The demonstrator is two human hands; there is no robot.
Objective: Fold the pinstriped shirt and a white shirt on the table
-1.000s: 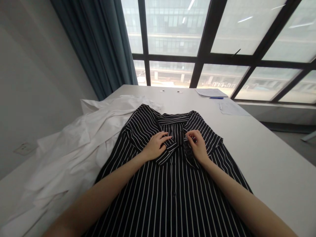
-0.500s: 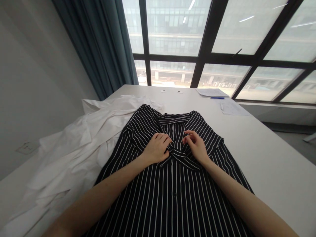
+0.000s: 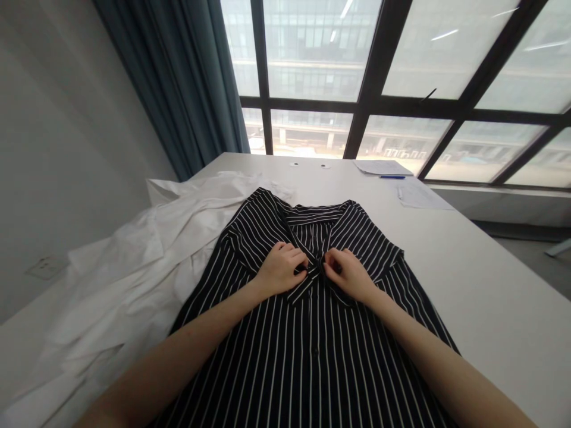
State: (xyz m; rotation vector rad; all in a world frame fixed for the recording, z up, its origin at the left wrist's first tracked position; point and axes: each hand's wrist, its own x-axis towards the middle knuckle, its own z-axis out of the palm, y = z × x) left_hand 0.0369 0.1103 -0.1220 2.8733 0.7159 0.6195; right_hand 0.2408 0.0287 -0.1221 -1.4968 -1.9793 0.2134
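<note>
White tabletop (image 3: 499, 309), running back toward the windows. White garments (image 3: 134, 267) in a loose, wrinkled heap along its left side. Far right part: sheets of paper (image 3: 383, 167), blue pen (image 3: 392, 177) lying at their near edge; another thin white sheet (image 3: 422, 197) nearer, just beside. Two small white items with dark spots, left one (image 3: 294, 164) and right one (image 3: 325, 166), near far edge; kind unclear. Blue-grey curtain (image 3: 191, 83) hanging at left, beside dark-framed window (image 3: 319, 53). Wall socket (image 3: 46, 267) low on the pale wall (image 3: 57, 137). Building facade outside, hazy.
</note>
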